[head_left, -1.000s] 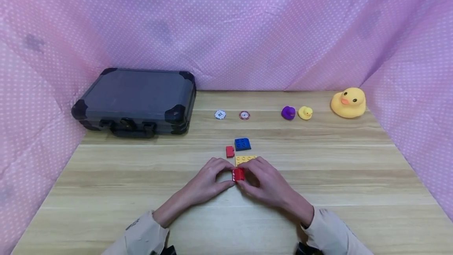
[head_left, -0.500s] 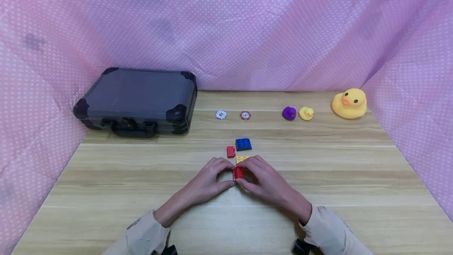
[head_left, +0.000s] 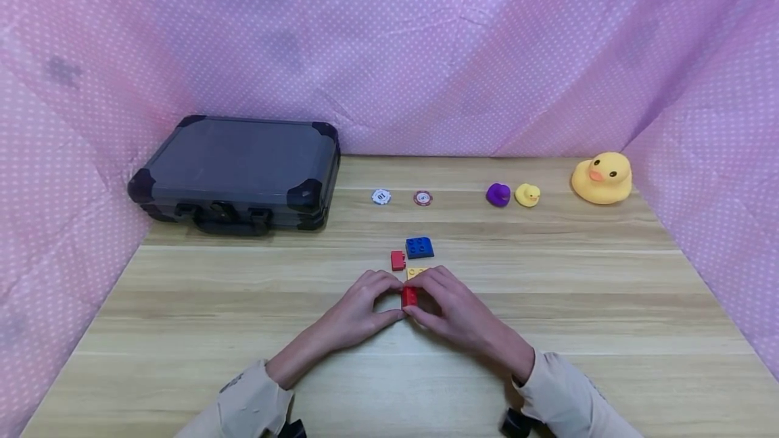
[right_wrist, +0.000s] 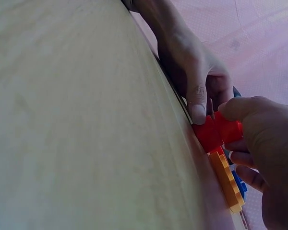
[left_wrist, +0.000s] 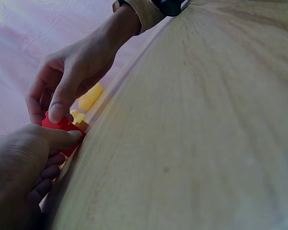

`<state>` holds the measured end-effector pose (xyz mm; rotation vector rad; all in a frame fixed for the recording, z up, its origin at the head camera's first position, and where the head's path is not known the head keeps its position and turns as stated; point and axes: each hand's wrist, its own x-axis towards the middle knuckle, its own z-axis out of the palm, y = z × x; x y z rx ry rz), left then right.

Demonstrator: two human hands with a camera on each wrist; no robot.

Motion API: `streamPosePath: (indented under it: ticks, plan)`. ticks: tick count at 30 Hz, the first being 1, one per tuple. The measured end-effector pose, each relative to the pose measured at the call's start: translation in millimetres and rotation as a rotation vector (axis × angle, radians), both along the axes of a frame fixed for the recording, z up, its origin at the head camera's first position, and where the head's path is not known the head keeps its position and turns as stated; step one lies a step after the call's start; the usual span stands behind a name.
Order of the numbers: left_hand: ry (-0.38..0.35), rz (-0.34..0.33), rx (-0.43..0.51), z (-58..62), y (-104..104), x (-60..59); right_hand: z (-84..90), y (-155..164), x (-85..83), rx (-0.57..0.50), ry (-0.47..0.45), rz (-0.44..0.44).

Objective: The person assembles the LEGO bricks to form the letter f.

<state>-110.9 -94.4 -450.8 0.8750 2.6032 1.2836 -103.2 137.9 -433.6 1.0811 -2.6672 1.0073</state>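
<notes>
Two red toy building bricks meet between the hands, low over the table at centre. In the right wrist view the left hand (head_left: pixel 356 309) pinches the lower red brick (right_wrist: pixel 207 135) between thumb and fingers. The right hand (head_left: pixel 453 309) pinches the upper red brick (right_wrist: pixel 229 128), which lies against the first one, slightly tilted. Whether they are pressed fully together cannot be told. Just beyond the fingertips lies a yellow studded brick (head_left: pixel 416 272), partly hidden by the right hand. Behind it are a small red brick (head_left: pixel 398 261) and a blue brick (head_left: pixel 420 247).
A dark grey case (head_left: pixel 237 161) stands at the back left. Further back lie a white chip (head_left: pixel 381 197) and a red-rimmed chip (head_left: pixel 422 198). Rubber ducks, purple (head_left: pixel 498 195), small yellow (head_left: pixel 527 195) and large yellow (head_left: pixel 601 179), sit at the back right. Pink cloth (head_left: pixel 414 53) encloses the table.
The right hand has shifted slightly left, bringing its red brick closer against the left hand's brick. Studs seen earlier between them no longer show. The right hand now covers more of the yellow brick.
</notes>
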Motion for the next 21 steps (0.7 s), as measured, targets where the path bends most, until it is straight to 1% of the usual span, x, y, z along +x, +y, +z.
streamPosePath:
  ticks: [5,9,17,21]
  plan:
    - [-0.012,0.007,-0.009,-0.4,0.1,0.5,0.8,0.1,0.5,0.031,0.030,0.010]
    - [-0.006,0.002,-0.014,-0.8,1.1,0.4,0.9,0.8,0.7,0.036,0.050,0.020]
    - [0.010,0.000,-0.017,-1.3,1.6,0.0,0.5,2.4,0.9,-0.002,0.001,0.020]
    - [0.006,0.006,-0.011,0.3,1.3,0.3,0.9,2.1,-0.6,-0.012,0.000,0.032]
